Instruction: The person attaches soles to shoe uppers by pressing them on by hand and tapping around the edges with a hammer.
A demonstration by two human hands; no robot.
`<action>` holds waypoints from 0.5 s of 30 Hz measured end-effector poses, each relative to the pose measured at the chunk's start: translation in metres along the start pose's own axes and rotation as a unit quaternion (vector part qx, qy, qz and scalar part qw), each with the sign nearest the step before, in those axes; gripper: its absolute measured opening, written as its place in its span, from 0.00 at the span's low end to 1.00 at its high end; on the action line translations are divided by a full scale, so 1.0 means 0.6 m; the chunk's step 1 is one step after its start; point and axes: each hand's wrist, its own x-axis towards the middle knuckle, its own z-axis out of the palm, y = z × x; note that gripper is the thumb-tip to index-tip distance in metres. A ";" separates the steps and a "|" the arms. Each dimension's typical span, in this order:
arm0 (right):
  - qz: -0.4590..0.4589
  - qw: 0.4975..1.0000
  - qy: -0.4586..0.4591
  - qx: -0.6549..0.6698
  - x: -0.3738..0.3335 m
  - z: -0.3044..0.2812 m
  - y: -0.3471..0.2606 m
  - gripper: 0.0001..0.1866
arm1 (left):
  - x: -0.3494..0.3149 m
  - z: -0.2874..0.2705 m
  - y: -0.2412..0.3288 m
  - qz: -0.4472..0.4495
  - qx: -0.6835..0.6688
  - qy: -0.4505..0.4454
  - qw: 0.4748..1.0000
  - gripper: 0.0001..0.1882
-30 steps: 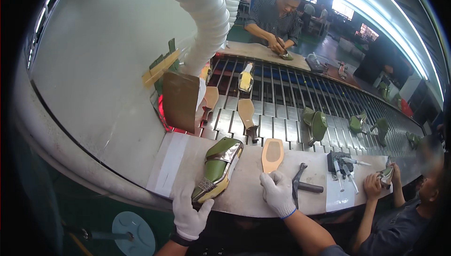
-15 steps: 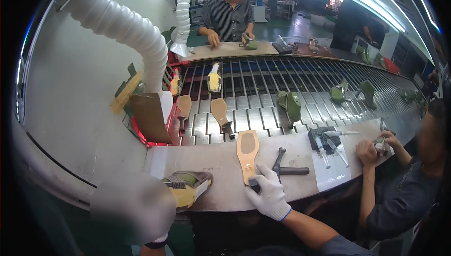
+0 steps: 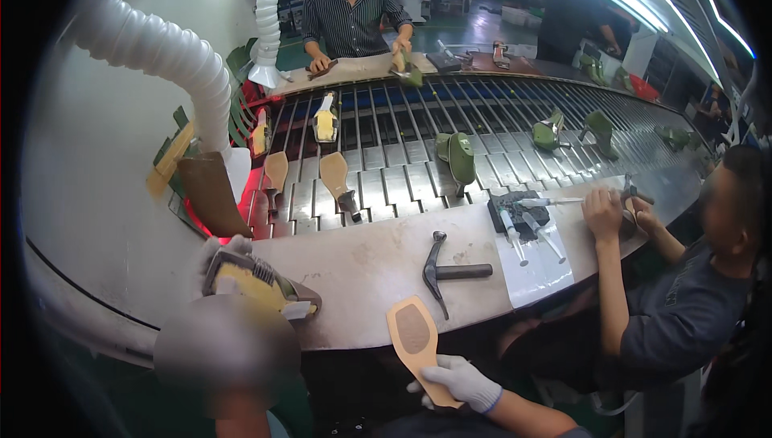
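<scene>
My right hand (image 3: pixel 462 382), in a white knit glove, grips a tan shoe sole (image 3: pixel 425 370) by its narrower end, just off the table's near edge. The sole's wide end, with a brownish oval patch, points up and away. At the left, my gloved left hand (image 3: pixel 211 256) is closed around the far end of a green and yellow shoe upper (image 3: pixel 265 287), which lies tilted over the worktop. A blurred round patch hides my left wrist and part of that hand. Between my hands and farther off lies a black-handled hammer (image 3: pixel 462 271).
Beyond the worktop (image 3: pixel 354 277) runs a slatted metal conveyor (image 3: pixel 386 189) carrying heeled soles (image 3: pixel 334 176) and green shoes (image 3: pixel 458 160). Syringes (image 3: pixel 531 229) lie on a dark block at right. A co-worker (image 3: pixel 683 309) sits at right, another (image 3: pixel 354 20) stands opposite. White ducting (image 3: pixel 161 52) hangs at left.
My right hand has lifted the sole off the worktop and drawn it toward me. The shoe upper at left has turned and shifted, with my left glove now showing on it. The view has swung right.
</scene>
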 end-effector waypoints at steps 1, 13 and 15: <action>-0.025 0.999 0.003 -0.035 0.019 0.004 0.004 0.22 | 0.013 0.006 -0.001 -0.020 -0.017 -0.001 1.000 0.27; -0.344 0.917 -0.025 -0.198 -0.035 0.139 -0.110 0.25 | 0.026 0.095 0.012 -0.141 -0.118 -0.182 0.966 0.29; -0.306 0.920 -0.068 -0.234 -0.043 0.172 -0.124 0.26 | 0.016 0.093 0.017 -0.128 -0.099 -0.193 0.968 0.29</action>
